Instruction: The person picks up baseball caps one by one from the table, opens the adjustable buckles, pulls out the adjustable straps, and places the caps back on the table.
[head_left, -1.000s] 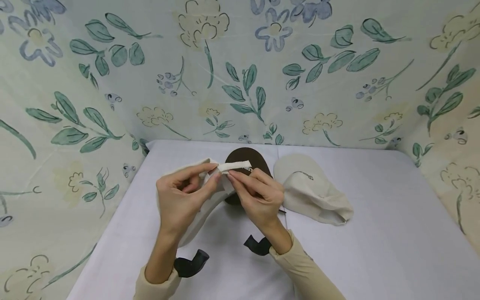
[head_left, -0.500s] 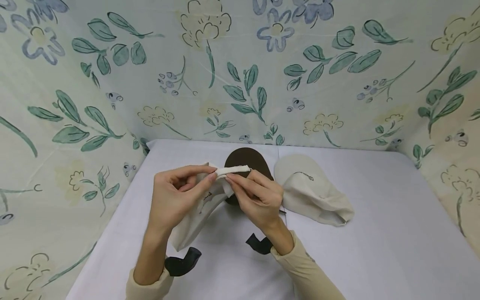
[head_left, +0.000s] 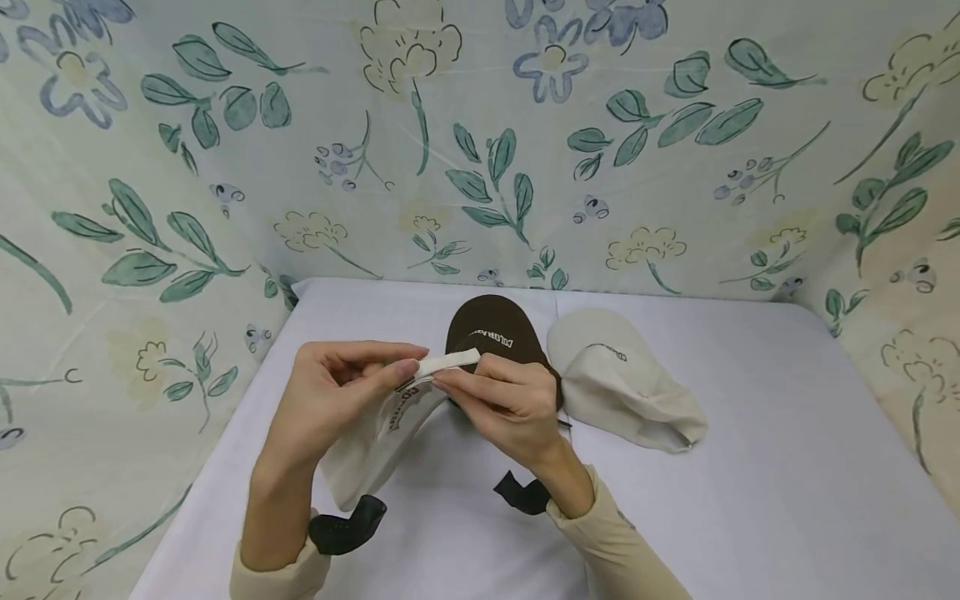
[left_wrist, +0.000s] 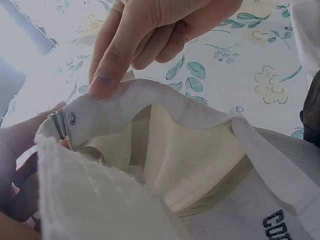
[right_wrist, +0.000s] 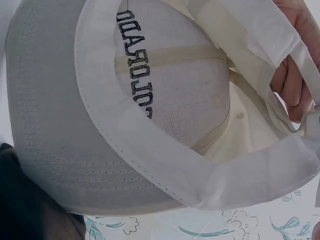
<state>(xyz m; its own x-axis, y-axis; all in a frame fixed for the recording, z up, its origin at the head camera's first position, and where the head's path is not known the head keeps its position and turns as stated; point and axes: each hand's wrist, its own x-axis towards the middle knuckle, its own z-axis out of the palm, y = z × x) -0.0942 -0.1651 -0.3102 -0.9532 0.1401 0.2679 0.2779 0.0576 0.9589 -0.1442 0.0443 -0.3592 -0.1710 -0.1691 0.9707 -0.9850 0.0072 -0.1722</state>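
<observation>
A cream cap (head_left: 375, 458) hangs below the two hands, its inside facing the wrist cameras. The left hand (head_left: 337, 400) pinches the back band between thumb and fingers. Close beside it, the right hand (head_left: 510, 404) pinches the adjustment strap (head_left: 448, 361), whose pale end sticks out above its fingers. In the left wrist view a metal buckle (left_wrist: 59, 124) and an eyelet (left_wrist: 72, 118) show on the band. The right wrist view shows the cap's stitched brim (right_wrist: 45, 115) and dark lettering (right_wrist: 136, 65) seen through the crown.
A dark brown cap (head_left: 487, 321) with white lettering lies behind the hands on the white-covered table (head_left: 765, 467). To its right is another cream cap (head_left: 637, 392). A floral cloth (head_left: 480, 125) hangs behind. Black camera mounts (head_left: 348, 527) jut from both wrists.
Both hands have shifted left and slightly down with the cream cap, the left hand further. The brown cap's lettering now shows more fully. Both hands keep their pinch.
</observation>
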